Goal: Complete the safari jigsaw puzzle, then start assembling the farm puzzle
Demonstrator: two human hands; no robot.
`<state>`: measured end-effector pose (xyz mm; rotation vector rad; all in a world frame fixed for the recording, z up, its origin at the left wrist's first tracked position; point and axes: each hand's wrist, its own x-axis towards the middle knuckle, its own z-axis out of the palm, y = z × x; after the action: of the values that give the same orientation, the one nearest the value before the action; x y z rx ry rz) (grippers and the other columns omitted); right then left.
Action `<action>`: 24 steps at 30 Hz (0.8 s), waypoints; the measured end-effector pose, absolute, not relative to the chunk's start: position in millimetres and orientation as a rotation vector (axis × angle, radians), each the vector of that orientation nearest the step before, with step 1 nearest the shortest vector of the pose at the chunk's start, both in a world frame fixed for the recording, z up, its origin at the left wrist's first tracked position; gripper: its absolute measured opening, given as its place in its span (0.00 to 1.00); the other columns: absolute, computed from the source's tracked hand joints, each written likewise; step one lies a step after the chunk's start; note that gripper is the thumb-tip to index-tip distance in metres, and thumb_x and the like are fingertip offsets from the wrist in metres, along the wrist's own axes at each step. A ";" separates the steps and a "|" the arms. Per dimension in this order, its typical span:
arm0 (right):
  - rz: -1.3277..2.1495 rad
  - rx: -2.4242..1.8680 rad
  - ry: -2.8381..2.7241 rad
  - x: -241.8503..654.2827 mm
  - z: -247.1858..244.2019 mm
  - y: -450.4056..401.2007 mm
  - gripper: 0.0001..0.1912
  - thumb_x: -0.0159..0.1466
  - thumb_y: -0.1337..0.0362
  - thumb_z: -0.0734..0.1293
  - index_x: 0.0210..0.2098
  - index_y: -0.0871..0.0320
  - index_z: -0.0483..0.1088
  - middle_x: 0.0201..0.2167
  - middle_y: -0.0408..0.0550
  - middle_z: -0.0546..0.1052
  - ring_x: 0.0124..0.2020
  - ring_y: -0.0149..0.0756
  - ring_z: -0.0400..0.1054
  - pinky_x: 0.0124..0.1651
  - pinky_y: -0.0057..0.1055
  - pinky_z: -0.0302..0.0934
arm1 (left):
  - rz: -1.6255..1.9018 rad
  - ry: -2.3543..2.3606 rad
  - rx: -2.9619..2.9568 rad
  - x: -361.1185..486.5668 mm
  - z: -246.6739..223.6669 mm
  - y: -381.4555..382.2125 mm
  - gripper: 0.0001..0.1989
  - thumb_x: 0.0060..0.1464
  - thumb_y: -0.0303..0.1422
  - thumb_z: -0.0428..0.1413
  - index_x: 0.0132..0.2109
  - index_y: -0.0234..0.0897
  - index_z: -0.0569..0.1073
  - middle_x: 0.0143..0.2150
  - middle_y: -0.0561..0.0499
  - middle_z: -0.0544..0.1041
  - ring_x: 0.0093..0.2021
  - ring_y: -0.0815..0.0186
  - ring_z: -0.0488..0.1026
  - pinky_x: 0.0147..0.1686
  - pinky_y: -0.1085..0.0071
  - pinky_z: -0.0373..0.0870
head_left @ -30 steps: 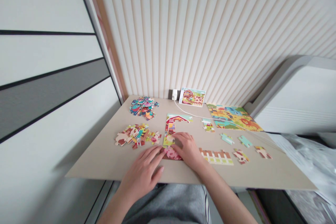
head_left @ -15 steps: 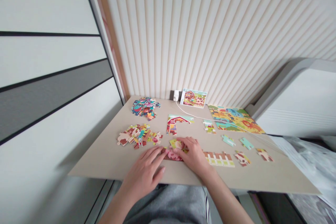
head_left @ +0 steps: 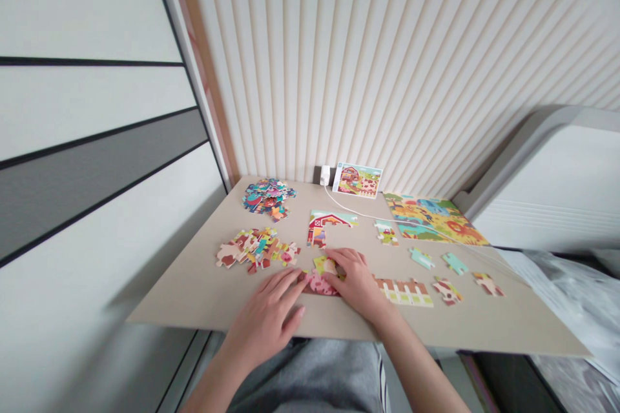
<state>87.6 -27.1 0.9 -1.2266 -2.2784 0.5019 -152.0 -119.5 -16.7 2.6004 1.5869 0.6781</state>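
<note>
My left hand (head_left: 264,317) lies flat on the board, its fingertips against the left end of a pink-and-red jigsaw section (head_left: 317,284). My right hand (head_left: 357,282) sits over that section's right side, with a yellow-green puzzle piece (head_left: 325,265) held between thumb and fingers. A joined barn section (head_left: 325,226) lies just above the hands. A white-and-red fence section (head_left: 404,292) lies to the right of my right hand. Part of the pink section is hidden under my fingers.
A loose pile of puzzle pieces (head_left: 256,250) and a multicoloured heap (head_left: 268,198) lie left on the beige board (head_left: 194,290). A farm picture card (head_left: 357,180), white plug and cable (head_left: 324,175), and a finished animal puzzle (head_left: 433,219) stand at the back.
The yellow-green piece has left the bottom of the barn section and now sits against the pink section under my right hand. The view has shifted slightly.
</note>
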 end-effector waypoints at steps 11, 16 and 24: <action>0.856 -1.316 -1.742 99.2 -10.7 -10.8 0.19 0.68 0.55 0.65 0.51 0.58 0.79 0.35 0.48 0.78 0.31 0.36 0.72 0.38 0.34 0.68 | 0.663 1.588 2.606 -152.6 -18.2 -119.3 0.27 0.67 0.34 0.52 0.71 0.43 0.64 0.69 0.45 0.68 0.69 0.53 0.64 0.67 0.51 0.67; 1.010 -1.272 -1.611 96.8 -12.4 -9.9 0.28 0.68 0.53 0.64 0.64 0.59 0.68 0.35 0.45 0.76 0.29 0.34 0.75 0.31 0.30 0.69 | 0.699 1.578 2.605 -153.3 -17.8 -119.7 0.27 0.66 0.34 0.53 0.70 0.43 0.65 0.69 0.44 0.69 0.68 0.52 0.65 0.66 0.51 0.68; 0.889 -1.354 -1.761 90.1 -7.3 -0.5 0.25 0.69 0.56 0.62 0.62 0.57 0.71 0.35 0.46 0.79 0.28 0.34 0.75 0.35 0.30 0.69 | 0.687 1.576 2.605 -151.9 -16.0 -120.3 0.27 0.66 0.33 0.52 0.70 0.43 0.65 0.69 0.44 0.68 0.68 0.52 0.65 0.66 0.51 0.68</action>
<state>90.1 -0.5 -7.3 -1.3539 -1.7608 0.8891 -151.9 -120.3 -16.0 2.6053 1.5757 0.6874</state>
